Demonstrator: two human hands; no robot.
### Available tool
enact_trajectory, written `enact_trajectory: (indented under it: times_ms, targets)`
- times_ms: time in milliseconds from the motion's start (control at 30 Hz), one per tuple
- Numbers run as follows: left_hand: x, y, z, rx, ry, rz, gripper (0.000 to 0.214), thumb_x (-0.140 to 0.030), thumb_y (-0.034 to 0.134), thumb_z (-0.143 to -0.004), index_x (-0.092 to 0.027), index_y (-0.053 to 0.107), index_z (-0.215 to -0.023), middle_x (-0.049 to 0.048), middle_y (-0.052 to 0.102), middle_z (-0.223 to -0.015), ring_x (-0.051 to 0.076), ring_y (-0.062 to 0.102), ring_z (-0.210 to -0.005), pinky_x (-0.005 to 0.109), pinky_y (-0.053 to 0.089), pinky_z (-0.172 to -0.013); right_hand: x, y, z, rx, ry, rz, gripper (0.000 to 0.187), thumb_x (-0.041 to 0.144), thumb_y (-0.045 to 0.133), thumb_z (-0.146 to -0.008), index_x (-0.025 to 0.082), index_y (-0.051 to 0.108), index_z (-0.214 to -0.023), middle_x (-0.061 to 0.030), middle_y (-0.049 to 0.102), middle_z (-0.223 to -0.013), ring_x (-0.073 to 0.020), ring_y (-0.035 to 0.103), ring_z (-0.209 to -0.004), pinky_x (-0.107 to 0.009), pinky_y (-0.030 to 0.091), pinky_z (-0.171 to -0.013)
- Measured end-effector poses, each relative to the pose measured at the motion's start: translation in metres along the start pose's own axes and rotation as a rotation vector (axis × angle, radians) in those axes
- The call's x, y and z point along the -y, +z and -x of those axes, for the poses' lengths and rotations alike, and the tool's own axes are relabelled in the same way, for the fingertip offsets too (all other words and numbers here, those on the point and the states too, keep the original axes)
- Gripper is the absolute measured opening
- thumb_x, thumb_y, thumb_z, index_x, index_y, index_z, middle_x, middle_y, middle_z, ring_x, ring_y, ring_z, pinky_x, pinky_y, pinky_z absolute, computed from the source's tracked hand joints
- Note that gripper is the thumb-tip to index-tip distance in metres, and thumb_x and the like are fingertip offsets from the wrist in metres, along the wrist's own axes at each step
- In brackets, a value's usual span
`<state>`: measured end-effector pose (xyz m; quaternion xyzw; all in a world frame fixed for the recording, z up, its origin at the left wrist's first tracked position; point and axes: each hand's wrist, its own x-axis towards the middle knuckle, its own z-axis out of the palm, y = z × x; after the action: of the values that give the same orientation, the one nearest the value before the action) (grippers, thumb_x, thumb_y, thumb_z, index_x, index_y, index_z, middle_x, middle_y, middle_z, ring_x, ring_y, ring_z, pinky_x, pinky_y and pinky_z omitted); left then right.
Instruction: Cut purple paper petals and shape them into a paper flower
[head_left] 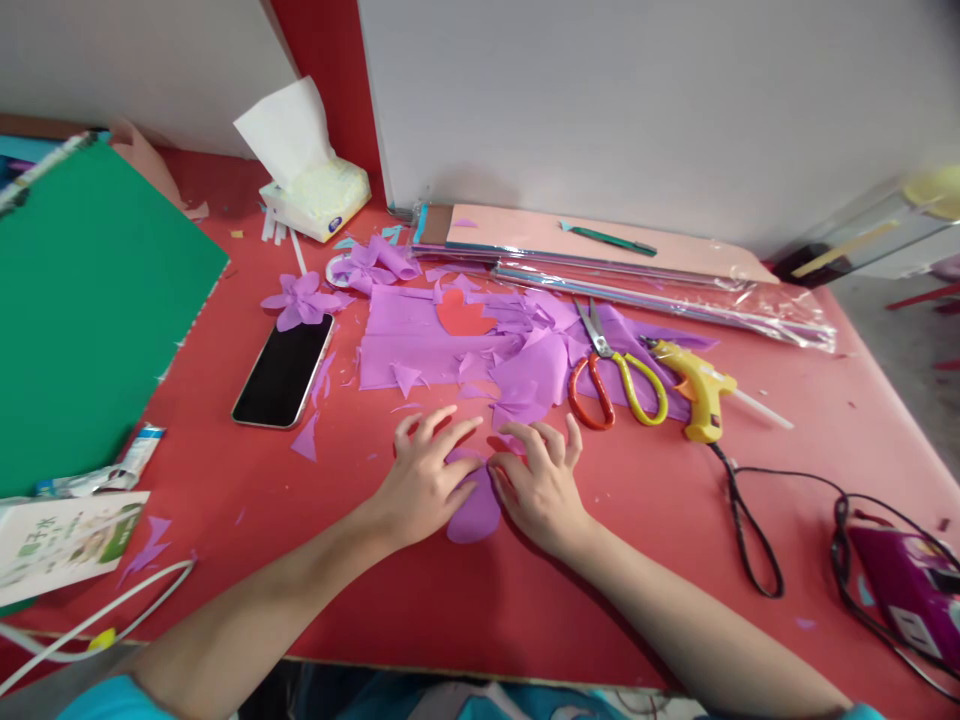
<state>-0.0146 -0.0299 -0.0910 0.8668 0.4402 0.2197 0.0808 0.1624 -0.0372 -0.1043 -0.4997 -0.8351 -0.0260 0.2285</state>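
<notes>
A rounded purple paper petal [474,512] lies at the front middle of the red table, between my two hands. My left hand [426,478] has its thumb and index finger on the petal's left side and top, with the other fingers raised and curved. At the petal's upper right edge, my right hand [541,487] pinches it with thumb and index finger, the other fingers lifted. Beyond my hands are purple paper sheets and scraps [435,355] with a red paper piece [463,314] on top. Scissors [604,360] with red and yellow handles rest slightly open beside them.
A yellow glue gun [701,388] lies right, its black cord running to a purple box [907,590]. A phone [285,372], a purple paper flower [300,300], a tissue pack [322,200] and green sheet [90,320] are left. Plastic-wrapped paper packs [660,300] line the back.
</notes>
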Motion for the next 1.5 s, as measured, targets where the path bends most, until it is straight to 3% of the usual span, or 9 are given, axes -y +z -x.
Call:
enact_trajectory:
  times_ms: [300, 533, 800, 1033, 1167, 1300, 1500]
  targets:
    - [0.0, 0.001, 0.0, -0.008, -0.028, 0.018, 0.011, -0.024, 0.056, -0.079, -0.022, 0.066, -0.084, 0.0055, 0.054, -0.123, 0.03, 0.039, -0.117, 0.05, 0.028, -0.093, 0.0, 0.003, 0.002, 0.018, -0.036, 0.017, 0.014, 0.017, 0.047, -0.084, 0.019, 0.06, -0.082, -0.0057, 0.056, -0.106, -0.0233, 0.041, -0.102, -0.056, 0.009, -0.103]
    - [0.004, 0.001, -0.003, -0.022, -0.245, 0.005, 0.014, -0.024, 0.05, -0.082, -0.018, 0.061, -0.089, 0.0095, 0.052, -0.124, 0.029, 0.039, -0.117, 0.05, 0.03, -0.092, -0.001, 0.005, 0.001, 0.01, -0.031, -0.011, 0.018, 0.018, 0.041, -0.087, 0.018, 0.058, -0.08, -0.0065, 0.057, -0.104, -0.0232, 0.042, -0.101, -0.055, 0.011, -0.103]
    - [0.005, -0.001, -0.006, -0.005, -0.306, 0.158, 0.017, -0.02, 0.049, -0.081, -0.017, 0.057, -0.066, 0.0076, 0.056, -0.117, 0.025, 0.044, -0.113, 0.048, 0.03, -0.094, -0.001, 0.005, 0.001, 0.008, -0.023, -0.052, 0.016, 0.017, 0.041, -0.087, 0.018, 0.057, -0.081, -0.0073, 0.056, -0.103, -0.0232, 0.042, -0.101, -0.055, 0.011, -0.102]
    - [0.005, 0.0, -0.004, -0.014, -0.382, 0.108, 0.017, -0.021, 0.053, -0.078, -0.018, 0.054, -0.061, 0.0068, 0.056, -0.117, 0.026, 0.045, -0.113, 0.059, 0.016, -0.099, -0.002, 0.005, 0.001, 0.031, -0.019, -0.093, 0.016, 0.017, 0.042, -0.086, 0.018, 0.056, -0.079, -0.0061, 0.056, -0.102, -0.0223, 0.043, -0.101, -0.053, 0.012, -0.102]
    - [0.0, 0.001, -0.002, -0.12, -0.312, 0.014, 0.007, -0.02, 0.054, -0.078, -0.019, 0.06, -0.074, 0.0081, 0.053, -0.121, 0.028, 0.041, -0.117, 0.057, 0.018, -0.099, -0.001, 0.005, 0.001, 0.05, -0.029, -0.082, 0.015, 0.018, 0.043, -0.086, 0.018, 0.056, -0.078, -0.0054, 0.057, -0.102, -0.0224, 0.043, -0.101, -0.053, 0.012, -0.102]
    - [-0.008, 0.002, -0.002, -0.071, -0.158, 0.049, 0.01, -0.022, 0.055, -0.079, -0.022, 0.064, -0.075, 0.0055, 0.055, -0.119, 0.028, 0.039, -0.118, 0.055, 0.021, -0.099, -0.001, 0.006, 0.0, 0.053, -0.044, -0.073, 0.016, 0.018, 0.043, -0.087, 0.018, 0.057, -0.08, -0.0054, 0.057, -0.104, -0.0225, 0.043, -0.102, -0.053, 0.012, -0.102]
    - [-0.011, 0.009, -0.002, -0.023, -0.187, 0.058, 0.012, -0.021, 0.055, -0.079, -0.021, 0.066, -0.075, 0.0058, 0.055, -0.119, 0.028, 0.039, -0.117, 0.054, 0.023, -0.098, 0.0, 0.005, 0.001, 0.052, -0.049, -0.076, 0.015, 0.018, 0.044, -0.086, 0.018, 0.057, -0.081, -0.0056, 0.057, -0.104, -0.0229, 0.043, -0.103, -0.053, 0.012, -0.102]
